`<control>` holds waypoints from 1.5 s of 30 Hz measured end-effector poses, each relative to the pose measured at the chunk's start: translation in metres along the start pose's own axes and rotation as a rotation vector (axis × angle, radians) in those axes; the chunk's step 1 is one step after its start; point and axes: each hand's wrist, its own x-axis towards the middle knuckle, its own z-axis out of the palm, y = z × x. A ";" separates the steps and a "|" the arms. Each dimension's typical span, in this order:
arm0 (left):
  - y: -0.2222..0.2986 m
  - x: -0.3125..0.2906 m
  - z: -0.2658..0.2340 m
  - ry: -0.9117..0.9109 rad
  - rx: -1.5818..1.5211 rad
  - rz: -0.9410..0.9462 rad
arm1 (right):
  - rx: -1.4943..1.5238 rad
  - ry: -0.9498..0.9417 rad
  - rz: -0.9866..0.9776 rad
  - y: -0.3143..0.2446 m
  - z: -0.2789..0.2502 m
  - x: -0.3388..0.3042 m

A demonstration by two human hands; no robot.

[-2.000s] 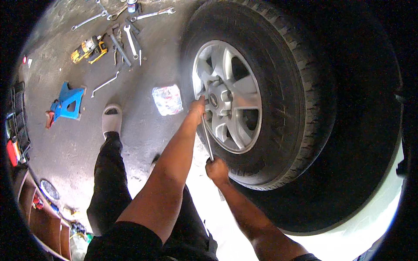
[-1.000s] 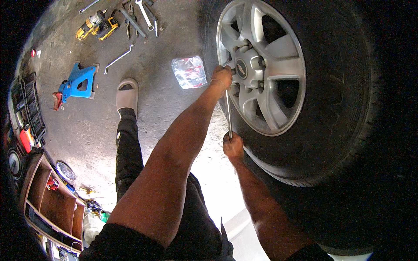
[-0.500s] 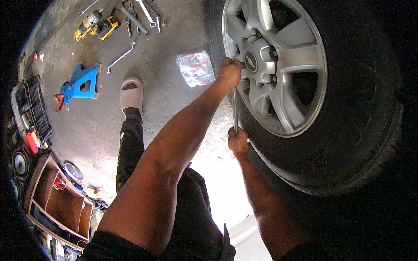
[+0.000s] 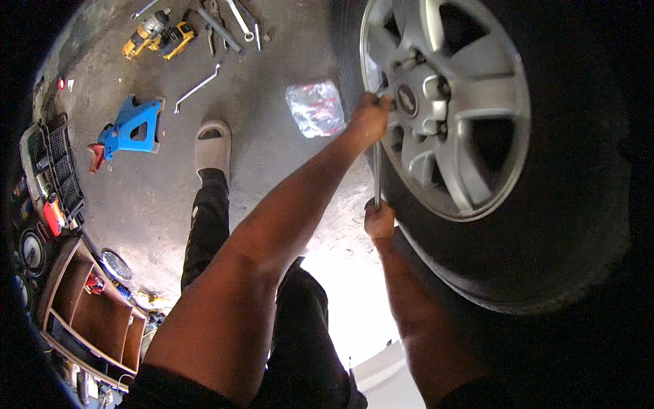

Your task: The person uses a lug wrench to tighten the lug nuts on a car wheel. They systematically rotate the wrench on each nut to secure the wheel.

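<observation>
At the hub of a silver alloy wheel (image 4: 477,102) with a large black tire (image 4: 558,225), my left hand (image 4: 370,121) is closed around the head end of a long metal wrench bar (image 4: 377,174). Lower down, my right hand (image 4: 379,221) grips the bar's other end. The bar runs nearly straight between both fists, in front of the tire's left side. A round center cap (image 4: 407,101) and several lug nuts show on the hub. How the bar's head meets a nut is hidden by my left hand.
Left of the wheel lies a clear plastic bag (image 4: 315,109). Farther left are a combination wrench (image 4: 197,88), a blue jack stand (image 4: 136,128) and a yellow cordless impact wrench (image 4: 146,34). A wooden shelf unit (image 4: 95,307) stands at lower left. My sandaled foot (image 4: 213,146) rests on the floor.
The wheel and floor things sit slightly farther right and mostly lower in the picture. Both hands keep their grip on the bar, with little visible change in its angle.
</observation>
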 end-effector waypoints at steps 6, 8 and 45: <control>0.022 -0.014 -0.013 -0.121 -0.222 -0.098 | 0.139 -0.123 -0.027 -0.047 -0.026 -0.036; 0.022 -0.014 -0.017 -0.122 -0.235 -0.121 | 0.137 -0.175 0.053 -0.069 -0.035 -0.054; 0.094 0.006 -0.042 -0.139 -0.596 -0.553 | 0.357 -0.523 1.081 -0.447 -0.238 -0.003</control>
